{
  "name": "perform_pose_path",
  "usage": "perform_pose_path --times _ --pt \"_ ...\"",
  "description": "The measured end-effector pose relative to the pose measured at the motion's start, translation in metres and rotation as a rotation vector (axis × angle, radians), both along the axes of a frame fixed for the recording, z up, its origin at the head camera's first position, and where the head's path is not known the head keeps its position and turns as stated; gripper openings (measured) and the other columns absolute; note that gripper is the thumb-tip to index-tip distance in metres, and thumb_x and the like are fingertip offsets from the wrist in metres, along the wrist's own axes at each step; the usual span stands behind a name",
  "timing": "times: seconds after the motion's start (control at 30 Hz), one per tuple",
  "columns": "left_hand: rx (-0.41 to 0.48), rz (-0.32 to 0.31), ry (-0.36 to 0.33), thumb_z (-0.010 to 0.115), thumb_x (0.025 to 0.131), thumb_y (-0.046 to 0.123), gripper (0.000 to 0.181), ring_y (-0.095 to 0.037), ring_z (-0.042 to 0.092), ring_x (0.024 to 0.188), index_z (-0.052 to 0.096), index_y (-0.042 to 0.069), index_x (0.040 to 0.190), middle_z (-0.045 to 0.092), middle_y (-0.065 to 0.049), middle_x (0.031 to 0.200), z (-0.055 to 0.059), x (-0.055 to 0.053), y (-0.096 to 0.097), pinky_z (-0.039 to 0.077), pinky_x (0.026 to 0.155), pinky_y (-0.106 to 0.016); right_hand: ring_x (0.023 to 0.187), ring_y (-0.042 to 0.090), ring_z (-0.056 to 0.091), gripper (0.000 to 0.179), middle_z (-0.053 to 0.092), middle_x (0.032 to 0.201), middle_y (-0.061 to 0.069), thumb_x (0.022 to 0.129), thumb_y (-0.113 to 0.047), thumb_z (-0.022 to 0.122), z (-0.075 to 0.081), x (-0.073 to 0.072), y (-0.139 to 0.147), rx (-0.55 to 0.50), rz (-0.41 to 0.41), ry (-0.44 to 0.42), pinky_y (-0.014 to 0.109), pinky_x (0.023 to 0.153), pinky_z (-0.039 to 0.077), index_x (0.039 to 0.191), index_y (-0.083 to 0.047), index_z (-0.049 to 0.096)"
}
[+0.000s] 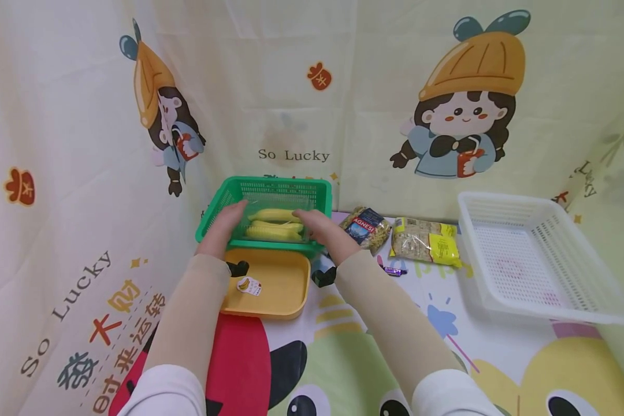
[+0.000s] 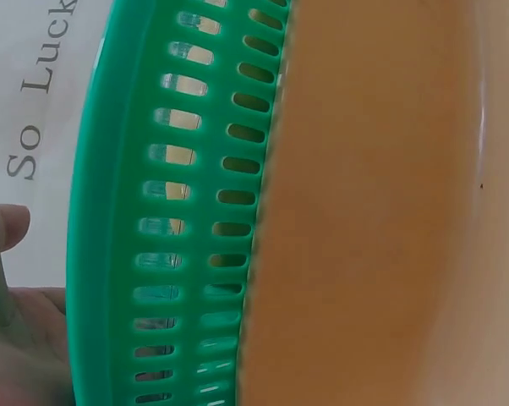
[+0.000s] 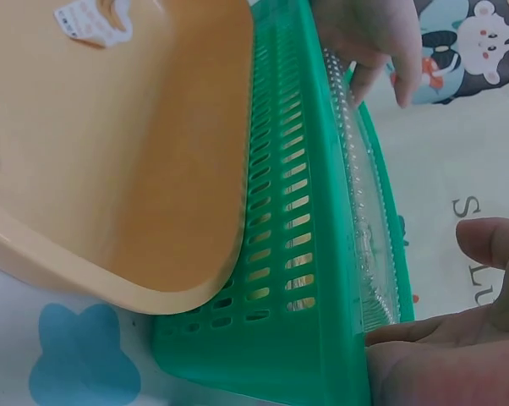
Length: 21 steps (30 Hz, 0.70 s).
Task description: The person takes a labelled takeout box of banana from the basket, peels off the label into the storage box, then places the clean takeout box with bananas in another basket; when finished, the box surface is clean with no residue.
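A clear plastic box (image 1: 278, 203) with long yellow pieces (image 1: 274, 231) inside, whose kind I cannot tell for sure, sits in the green basket (image 1: 213, 199). At the box's left end is my left hand (image 1: 227, 224), with its fingers reaching down inside the basket. My right hand (image 1: 323, 230) is at the opposite end. In the right wrist view the right thumb (image 3: 487, 241) stands away from the fingers, which dip behind the basket rim beside the box. The left thumb (image 2: 13, 227) likewise stands apart in the left wrist view; the left fingertips are hidden behind the basket.
Against the basket's front stands a yellow-orange tray (image 1: 281, 283) with a banana-printed label (image 1: 249, 285). To the right lie an AGNESI pasta bag (image 1: 366, 228), a yellow-and-clear food bag (image 1: 426, 240) and a small purple wrapped item (image 1: 394, 271). A white basket (image 1: 478, 283) stands at far right.
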<state>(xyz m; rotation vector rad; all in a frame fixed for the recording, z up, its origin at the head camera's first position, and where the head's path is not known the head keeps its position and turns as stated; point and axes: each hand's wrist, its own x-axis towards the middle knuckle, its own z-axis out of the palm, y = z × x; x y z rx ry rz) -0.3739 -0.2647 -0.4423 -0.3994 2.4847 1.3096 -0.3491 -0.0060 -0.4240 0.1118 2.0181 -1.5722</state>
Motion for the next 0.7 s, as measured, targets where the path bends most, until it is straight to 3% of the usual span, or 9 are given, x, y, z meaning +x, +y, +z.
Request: perform_pose_path --times 0.17,0.3,0.47,0.57,0.7 --pt "-0.04 0.011 0.0 0.018 0.1 0.064 0.08 -0.04 0.007 0.153 0.01 0.011 0.16 0.005 -0.016 0.167 -0.001 -0.002 0.001 0.014 0.123 -0.055 0.151 0.035 0.023 0.071 0.021 0.165 0.01 0.099 -0.046 0.051 -0.001 0.001 -0.001 0.02 -0.001 0.005 0.054 0.12 0.026 0.156 -0.011 0.029" --pt "-0.056 0.013 0.046 0.019 0.1 0.064 0.082 -0.039 0.008 0.153 0.01 0.008 0.159 0.006 -0.016 0.167 -0.003 0.0 0.002 0.014 0.124 -0.054 0.15 0.035 0.023 0.074 0.023 0.164 0.011 0.099 -0.046 0.051 -0.002 0.002 0.0 0.049 -0.022 0.046 0.053 0.121 0.025 0.157 -0.007 0.026" --pt "-0.08 0.055 0.144 0.024 0.1 0.063 0.081 -0.038 0.011 0.152 0.011 0.01 0.16 0.011 -0.014 0.167 -0.006 0.007 0.003 0.016 0.123 -0.054 0.15 0.032 0.025 0.068 0.025 0.164 0.01 0.101 -0.043 0.047 -0.004 0.004 0.005 0.148 -0.017 0.218 0.049 0.121 0.028 0.157 -0.009 0.026" --pt "-0.124 0.067 0.229 0.026 0.102 0.059 0.075 -0.038 0.016 0.152 0.017 0.012 0.159 0.018 -0.013 0.165 -0.008 0.012 0.005 0.019 0.122 -0.055 0.148 0.031 0.029 0.062 0.029 0.162 0.007 0.102 -0.044 0.044 -0.002 0.01 0.017 0.211 0.052 0.361 0.05 0.118 0.032 0.156 -0.016 0.03" --pt "-0.201 -0.003 0.372 0.031 0.105 0.046 0.062 -0.038 0.024 0.149 0.03 0.01 0.156 0.028 -0.016 0.161 -0.007 0.018 0.009 0.023 0.121 -0.055 0.146 0.031 0.034 0.057 0.031 0.162 0.005 0.102 -0.046 0.043 0.003 0.026 0.043 0.323 0.159 0.545 0.052 0.116 0.034 0.153 -0.022 0.037"
